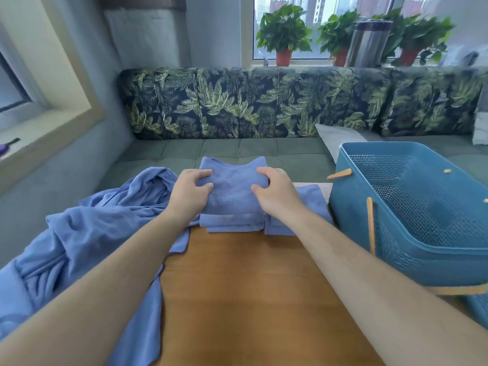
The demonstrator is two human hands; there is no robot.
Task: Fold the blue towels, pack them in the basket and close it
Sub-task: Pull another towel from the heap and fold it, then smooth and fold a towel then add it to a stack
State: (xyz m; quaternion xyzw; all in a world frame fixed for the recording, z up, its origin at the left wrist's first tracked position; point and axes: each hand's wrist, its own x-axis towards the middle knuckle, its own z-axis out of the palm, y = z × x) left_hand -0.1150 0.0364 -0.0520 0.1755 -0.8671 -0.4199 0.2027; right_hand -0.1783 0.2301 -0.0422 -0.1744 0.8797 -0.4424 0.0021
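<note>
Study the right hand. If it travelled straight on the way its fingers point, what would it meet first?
Probably the left hand: the right hand points leftward across the folded towel both grip, though depth is unclear.

Your two arms and hands, bare all the way.

There's your left forearm [105,273] at the near left and your right forearm [369,273] at the near right. Both are bare from the edge of the view up to the wrist, with fine hair showing along the right one. Your left hand [188,192] and right hand [274,192] are bare as well, knuckles and fingers uncovered; anything above the elbows is out of view.
</note>
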